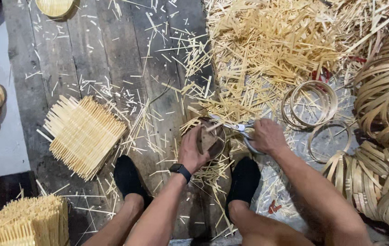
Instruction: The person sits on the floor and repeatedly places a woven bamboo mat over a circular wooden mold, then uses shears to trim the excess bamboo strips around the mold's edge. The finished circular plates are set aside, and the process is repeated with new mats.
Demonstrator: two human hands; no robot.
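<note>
Wooden floor (103,54): left hand (193,150) holds round basket (212,139), right hand (267,135) grips scissors (242,128).

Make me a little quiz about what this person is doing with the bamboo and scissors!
1. True or false: the right hand holds the scissors.
2. What does the left hand press down on? A) a round woven tray B) a hammer C) a cup
3. Which side of the person has the pile of bamboo hoops?

Key
1. True.
2. A: the round woven tray, edged with a hoop.
3. The right side.
</note>
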